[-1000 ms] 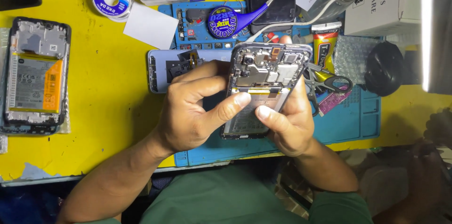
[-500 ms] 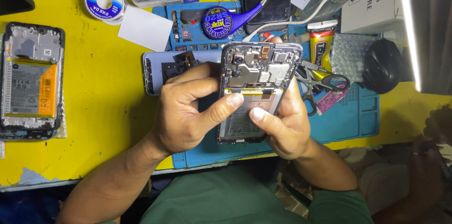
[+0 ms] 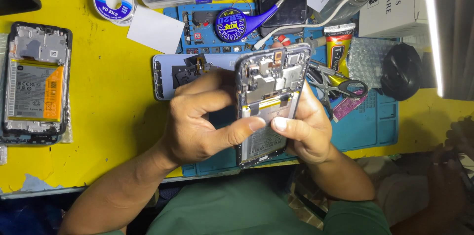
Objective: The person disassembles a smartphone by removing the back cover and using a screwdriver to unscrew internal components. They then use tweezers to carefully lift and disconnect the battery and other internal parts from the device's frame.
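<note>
I hold an opened phone (image 3: 270, 83) with its back cover off, upright over the blue work mat (image 3: 375, 126). Its circuit board and shields show at the top, the battery below. My left hand (image 3: 200, 121) grips its left edge, the thumb pressing across the battery's upper part. On the right edge is my right hand (image 3: 308, 129), with its thumb tip meeting the left thumb on the battery. A light blue phone back cover (image 3: 170, 74) lies flat on the mat behind my left hand.
A second opened phone (image 3: 35, 83) with its battery exposed lies at the left on the yellow table (image 3: 108, 131). A solder wire reel (image 3: 113, 4), white card (image 3: 155, 30), blue-handled tool (image 3: 242, 22), glue tube (image 3: 337, 47), scissors (image 3: 340, 87), black round object (image 3: 402, 71) and white box (image 3: 392, 10) sit at the back.
The phone in my hands has shifted slightly up and left in view. My thumbs stay pressed on the battery's top; the grip is unchanged.
</note>
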